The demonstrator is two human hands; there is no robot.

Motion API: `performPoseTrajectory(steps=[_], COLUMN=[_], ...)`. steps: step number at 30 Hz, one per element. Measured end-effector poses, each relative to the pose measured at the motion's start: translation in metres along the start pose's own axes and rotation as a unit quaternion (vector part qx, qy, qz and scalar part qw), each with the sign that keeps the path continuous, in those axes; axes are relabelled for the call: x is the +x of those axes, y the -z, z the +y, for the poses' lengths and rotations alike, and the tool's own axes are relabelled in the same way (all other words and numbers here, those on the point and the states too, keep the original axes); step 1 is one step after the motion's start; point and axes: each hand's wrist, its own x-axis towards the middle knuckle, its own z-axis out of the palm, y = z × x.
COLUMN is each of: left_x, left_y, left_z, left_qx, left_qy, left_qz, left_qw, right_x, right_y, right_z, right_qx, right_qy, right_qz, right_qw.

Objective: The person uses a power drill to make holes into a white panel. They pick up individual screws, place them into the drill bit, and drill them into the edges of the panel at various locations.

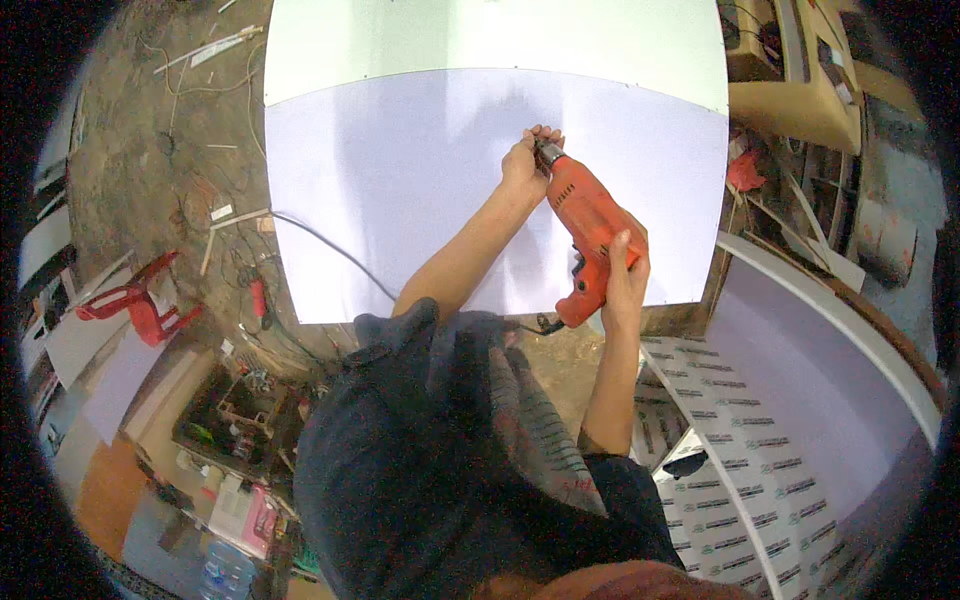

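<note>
- Plainly, nearest the body, the right hand (625,275) has its fingers wrapped shut around the rear grip of the orange drill (585,225); the body of the tool runs up and away from that palm, tilted toward the left
- Trailing from the grip's underside, the dark cord (340,250) crosses the white panel (400,180) and drops off its near edge; I judge it could snag on that edge and tug the tool sideways
- Further out, the left hand (525,160) closes its fingers about the chuck end, touching it; should the trigger be pressed, those fingers could be caught or twisted, I'd say
- Whether a bit is seated I cannot tell; the tip is hidden by the fingers
- Beyond, the smooth surface offers little bite; a tip could skate across it
</note>
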Motion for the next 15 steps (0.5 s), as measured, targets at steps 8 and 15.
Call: performPoseTrajectory(steps=[8, 15], left_x=[0.083, 0.119], left_y=[-0.007, -0.013], left_z=[-0.013, -0.018], left_qx=[-0.086, -0.033], left_qy=[-0.015, -0.026], left_qz=[-0.064, -0.103], left_qw=[0.994, 0.994], right_x=[0.093, 0.145], right_y=[-0.01, -0.036], right_z=[0.002, -0.029], right_qx=[-0.151, -0.245], right_qy=[0.096, 0.123], right_qz=[-0.045, -0.098], right_qw=[0.983, 0.957])
